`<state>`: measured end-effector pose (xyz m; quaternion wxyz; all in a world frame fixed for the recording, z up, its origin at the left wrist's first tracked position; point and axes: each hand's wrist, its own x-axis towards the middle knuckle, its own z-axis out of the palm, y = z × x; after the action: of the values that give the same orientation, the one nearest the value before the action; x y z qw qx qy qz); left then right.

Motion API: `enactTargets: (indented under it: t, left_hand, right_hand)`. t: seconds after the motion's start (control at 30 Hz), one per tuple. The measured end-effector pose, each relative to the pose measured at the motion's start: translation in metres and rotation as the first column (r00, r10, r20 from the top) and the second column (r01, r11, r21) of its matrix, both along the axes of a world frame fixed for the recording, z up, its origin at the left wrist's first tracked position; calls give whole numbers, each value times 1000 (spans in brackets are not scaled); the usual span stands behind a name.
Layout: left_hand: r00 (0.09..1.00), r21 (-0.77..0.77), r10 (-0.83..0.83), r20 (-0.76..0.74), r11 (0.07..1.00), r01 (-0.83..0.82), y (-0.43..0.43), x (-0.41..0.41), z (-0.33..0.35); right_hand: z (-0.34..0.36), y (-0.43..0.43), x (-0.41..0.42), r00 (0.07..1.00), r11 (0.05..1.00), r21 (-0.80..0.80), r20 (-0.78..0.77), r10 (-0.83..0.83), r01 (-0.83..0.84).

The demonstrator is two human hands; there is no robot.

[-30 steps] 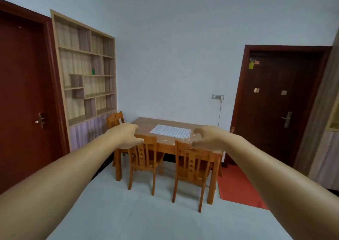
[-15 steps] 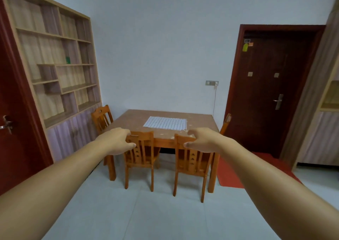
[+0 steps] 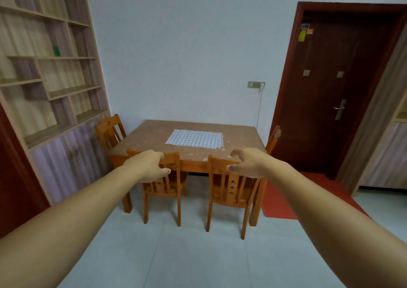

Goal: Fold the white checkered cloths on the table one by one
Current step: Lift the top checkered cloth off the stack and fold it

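Observation:
A white checkered cloth (image 3: 195, 139) lies flat in the middle of the brown wooden table (image 3: 145, 140) across the room. Both my arms stretch out in front of me, well short of the table. My left hand (image 3: 147, 165) hovers in the air with its fingers curled loosely apart and holds nothing. My right hand (image 3: 248, 162) hovers the same way, fingers apart and empty. Both hands appear in front of the chair backs at the table's near side, not touching them.
Two wooden chairs (image 3: 164, 191) (image 3: 231, 188) stand at the table's near side, one at the left (image 3: 109, 130) and one at the right (image 3: 273, 138). A shelf unit (image 3: 48, 72) lines the left wall. A dark door (image 3: 330, 89) and red mat (image 3: 284, 199) are at the right.
The view has moved closer to the table, and the table and cloth look larger. My arms stay stretched forward, and the fingers of both hands have spread a little.

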<state>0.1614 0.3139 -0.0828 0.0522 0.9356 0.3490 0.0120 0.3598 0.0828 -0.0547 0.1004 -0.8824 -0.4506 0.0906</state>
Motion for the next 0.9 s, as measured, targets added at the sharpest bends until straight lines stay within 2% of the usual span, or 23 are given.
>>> enactTargets:
  t: [0.43,0.9]
  left_hand:
    - [998,-23,51,-25,998,-51,116,178,-16]
    - [1000,-98,-1,-26,995,-1,259,303,-49]
  right_hand:
    - [-32,142,203,999,998,-39,-22,40,-41]
    - [-70,288,320,998,996,-88,-65,25,-31]
